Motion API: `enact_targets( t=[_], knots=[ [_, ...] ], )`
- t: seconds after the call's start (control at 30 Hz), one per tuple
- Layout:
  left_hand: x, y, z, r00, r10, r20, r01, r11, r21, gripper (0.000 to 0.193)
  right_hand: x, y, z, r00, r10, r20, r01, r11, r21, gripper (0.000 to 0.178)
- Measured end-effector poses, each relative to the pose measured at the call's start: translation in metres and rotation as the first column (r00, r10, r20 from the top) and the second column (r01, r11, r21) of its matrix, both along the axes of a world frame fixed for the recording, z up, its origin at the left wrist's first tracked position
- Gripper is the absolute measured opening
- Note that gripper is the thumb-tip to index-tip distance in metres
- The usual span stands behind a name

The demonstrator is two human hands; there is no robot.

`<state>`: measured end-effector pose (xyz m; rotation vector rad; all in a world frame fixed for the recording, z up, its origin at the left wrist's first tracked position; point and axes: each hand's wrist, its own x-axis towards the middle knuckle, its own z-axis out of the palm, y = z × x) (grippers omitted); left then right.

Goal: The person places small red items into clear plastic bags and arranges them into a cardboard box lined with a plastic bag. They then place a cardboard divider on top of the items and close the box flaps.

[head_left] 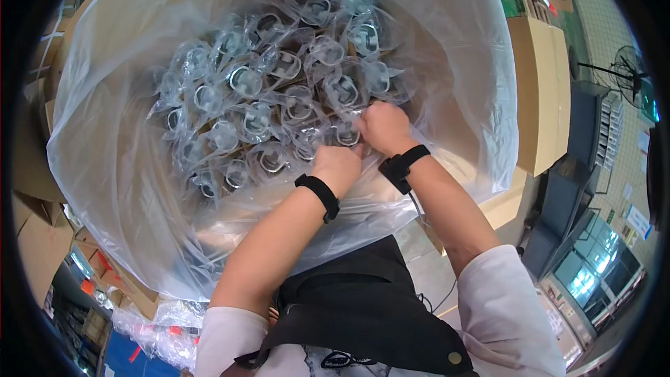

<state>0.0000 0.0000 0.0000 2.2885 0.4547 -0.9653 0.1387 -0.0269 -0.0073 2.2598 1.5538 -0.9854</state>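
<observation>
Many ring-topped parts, each wrapped in a clear plastic bag, stand packed close together inside a large carton lined with a translucent plastic liner [460, 56]. At the near right of the pack, my right hand [386, 128] is closed, its fingers pinching the clear plastic bag [345, 134] around one ring-topped part. My left hand [338, 166] is just left of and nearer than it, fingers bent together against the same bag; its fingertips are partly hidden. Both hands reach over the near rim of the liner. The lower portions of the wrapped parts are hidden.
An open carton flap [541, 94] stands out at the right. Cartons [42, 237] lie at the left, with clear plastic packaging [157, 328] below them. A black fan [623, 70] and dark grey cabinets [558, 202] are farther right. A thin cable hangs by my right forearm.
</observation>
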Motion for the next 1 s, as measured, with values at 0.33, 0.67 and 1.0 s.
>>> enact_targets(
  t=[0.33, 0.67, 1.0],
  knots=[
    [-0.006, 0.013, 0.048, 0.988, 0.009, 0.151, -0.006, 1.0, -0.021, 0.02, 0.065, -0.001, -0.002, 0.998, -0.047, 0.049, 0.06, 0.945, -0.322, 0.022],
    [0.03, -0.059, 0.015, 0.79, 0.241, 0.563, -0.324, 0.945, 0.05, 0.016, 0.078, -0.018, -0.073, 0.993, 0.064, 0.094, -0.046, 0.983, -0.18, 0.021],
    [0.05, -0.004, -0.002, 0.668, 0.447, 0.595, -0.585, 0.81, 0.048, 0.018, 0.065, -0.024, -0.003, 0.779, -0.573, -0.254, 0.589, 0.808, -0.017, 0.022]
  ],
)
